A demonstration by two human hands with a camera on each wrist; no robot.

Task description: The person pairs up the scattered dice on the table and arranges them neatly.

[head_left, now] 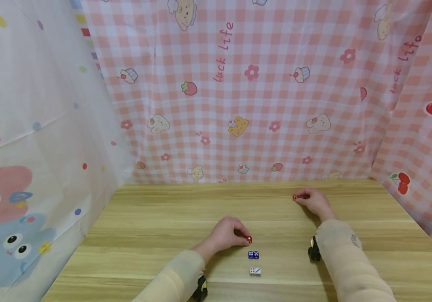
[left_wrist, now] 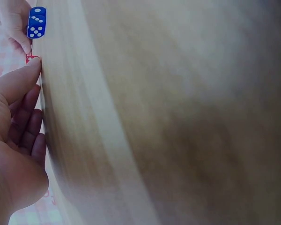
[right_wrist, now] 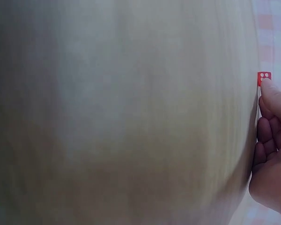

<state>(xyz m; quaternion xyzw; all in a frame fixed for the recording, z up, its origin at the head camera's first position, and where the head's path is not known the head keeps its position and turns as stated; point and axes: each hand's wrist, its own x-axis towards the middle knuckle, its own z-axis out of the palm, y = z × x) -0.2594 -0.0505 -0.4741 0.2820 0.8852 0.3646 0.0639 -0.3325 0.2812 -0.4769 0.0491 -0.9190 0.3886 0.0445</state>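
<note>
- Your left hand (head_left: 225, 235) pinches a red die (head_left: 249, 239) just behind the blue die (head_left: 253, 254); a white die (head_left: 255, 271) lies just before it.
- Your right hand (head_left: 314, 201) pinches a second red die (head_left: 295, 197), well behind and right of the blue die, not yet lined up.

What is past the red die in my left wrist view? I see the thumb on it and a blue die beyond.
Observer: In the head view a white die lies nearest the person, just behind the blue die.
Operator: Where is the other hand?
Observer: The right hand rests farther back on the table, off to the right.
Operator: Does it hold anything?
Observer: Its fingertips touch a second red die; the left hand holds the first red die.
</note>
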